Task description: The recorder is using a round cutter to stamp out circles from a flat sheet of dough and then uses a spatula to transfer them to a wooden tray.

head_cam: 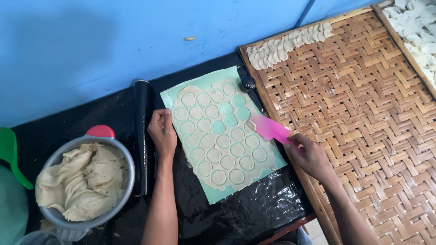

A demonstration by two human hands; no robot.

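- Woven bamboo tray (363,113) lies at three o'clock, dough discs (281,45) lined along its top edge.
- Rolled dough sheet (218,136), scored into circles, sits centre on a green mat (213,195).
- Left hand (162,131) presses flat, pinning the mat's nine o'clock edge.
- Right hand (311,156) is closed around a pink spatula (270,128), blade touching the sheet's two o'clock side.

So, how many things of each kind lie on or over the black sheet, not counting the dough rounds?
Pink spatula: 1
Black rolling pin: 1
Metal bowl of dough: 1
Green mat: 1
Small black object, kind unclear: 1
Total: 5
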